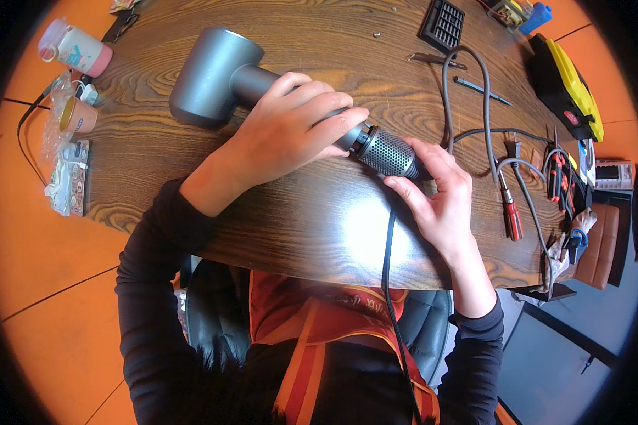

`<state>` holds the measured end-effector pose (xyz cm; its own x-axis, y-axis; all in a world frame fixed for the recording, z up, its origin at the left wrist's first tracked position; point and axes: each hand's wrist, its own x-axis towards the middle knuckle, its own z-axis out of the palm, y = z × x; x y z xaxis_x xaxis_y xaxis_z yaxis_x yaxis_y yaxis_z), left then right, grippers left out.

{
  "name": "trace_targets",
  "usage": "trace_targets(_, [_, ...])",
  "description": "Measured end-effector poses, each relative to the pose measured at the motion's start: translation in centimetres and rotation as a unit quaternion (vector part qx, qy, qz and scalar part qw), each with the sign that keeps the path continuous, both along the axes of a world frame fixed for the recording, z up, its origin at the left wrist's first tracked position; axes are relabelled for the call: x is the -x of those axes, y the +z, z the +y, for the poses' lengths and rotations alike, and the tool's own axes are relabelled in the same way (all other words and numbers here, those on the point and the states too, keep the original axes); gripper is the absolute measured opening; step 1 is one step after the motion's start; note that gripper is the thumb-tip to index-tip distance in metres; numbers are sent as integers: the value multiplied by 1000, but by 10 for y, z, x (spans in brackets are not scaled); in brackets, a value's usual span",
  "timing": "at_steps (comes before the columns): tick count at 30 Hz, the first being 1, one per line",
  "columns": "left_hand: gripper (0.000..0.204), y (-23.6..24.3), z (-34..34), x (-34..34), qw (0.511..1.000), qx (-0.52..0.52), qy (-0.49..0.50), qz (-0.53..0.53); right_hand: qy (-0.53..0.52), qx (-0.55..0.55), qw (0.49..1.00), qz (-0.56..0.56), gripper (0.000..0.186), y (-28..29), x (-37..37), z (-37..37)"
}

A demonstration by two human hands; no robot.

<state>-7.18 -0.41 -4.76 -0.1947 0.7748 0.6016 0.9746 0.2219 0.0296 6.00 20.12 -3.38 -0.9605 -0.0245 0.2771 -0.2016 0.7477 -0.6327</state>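
A grey hair dryer (216, 74) is held just over the wooden table, its wide head at the left and its handle slanting down to the right. My left hand (283, 131) wraps round the handle, hiding much of it. At the handle's lower end sits a perforated filter sleeve (388, 152), with a dark gap between it and the handle. My right hand (443, 188) grips the sleeve's end between thumb and fingers. From that end a black cord (388, 248) hangs over the table edge across my lap.
On the wooden table (312, 227), a red-handled screwdriver (512, 216), red pliers (554, 177) and a looped grey cable (485, 78) lie right. Farther back are a bit case (443, 25) and a black-yellow toolbox (567, 88). A pink-white bottle (78, 49), paper cup (80, 115) and phone (78, 177) stand left.
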Motion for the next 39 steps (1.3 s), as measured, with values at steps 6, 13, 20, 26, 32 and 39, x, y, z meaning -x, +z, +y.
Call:
trace_targets(6, [50, 4, 1, -3, 1000, 3, -10, -1, 19, -148, 978, 148, 54, -1, -3, -1])
trace_targets(13, [50, 9, 2, -10, 999, -34, 0, -27, 15, -117, 962, 248, 51, 0, 0, -2])
trace_targets(20, [33, 4, 5, -20, 995, -77, 29, 52, -4, -146, 980, 133, 59, 8, -9, -2])
trace_targets(26, [16, 8, 3, -28, 991, -110, 39, 66, -2, -118, 970, 214, 51, 4, -20, 6])
trace_targets(32, [14, 8, 5, -36, 988, -113, -8, 105, -3, -162, 981, 110, 51, 21, -25, -8])
trace_targets(39, [14, 4, 7, -40, 982, -135, -30, 130, 1, -152, 986, 63, 41, 31, -23, -17])
